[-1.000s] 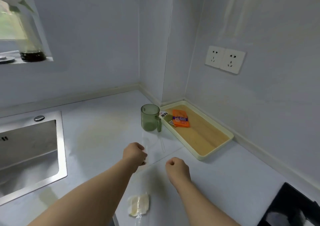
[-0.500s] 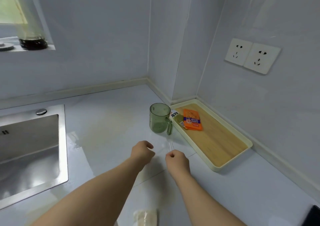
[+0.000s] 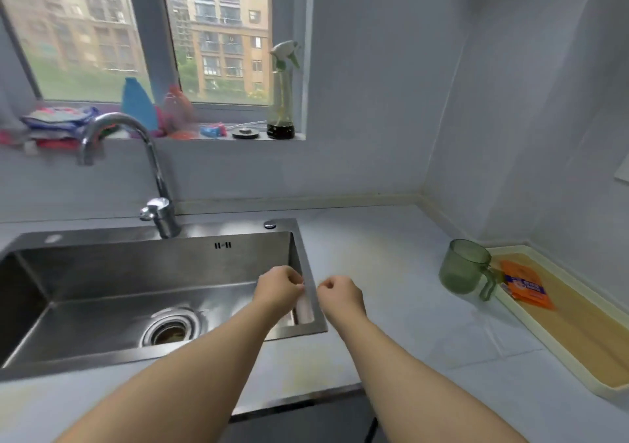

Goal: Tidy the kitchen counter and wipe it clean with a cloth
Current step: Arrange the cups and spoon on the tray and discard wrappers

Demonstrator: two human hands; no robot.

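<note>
My left hand [image 3: 279, 288] and my right hand [image 3: 340, 294] hover close together over the right rim of the steel sink [image 3: 136, 272]. Both have their fingers pinched shut. A thin clear plastic film seems to be held between them, though it barely shows. The pale counter [image 3: 391, 238] has faint yellowish stains to the right of the sink. A folded pile of coloured cloths [image 3: 58, 122] lies on the window sill at the far left.
A green translucent cup [image 3: 464, 267] stands beside a cream tray [image 3: 544, 347] with a wooden floor, which holds an orange packet [image 3: 526, 284]. A curved tap [image 3: 149, 156] rises behind the sink. A spray bottle [image 3: 282, 92] and other small items line the sill.
The view has swung left from the tray corner to the sink and window. My hands, still pinched shut, moved with it from the counter by the cup to the sink's right rim.
</note>
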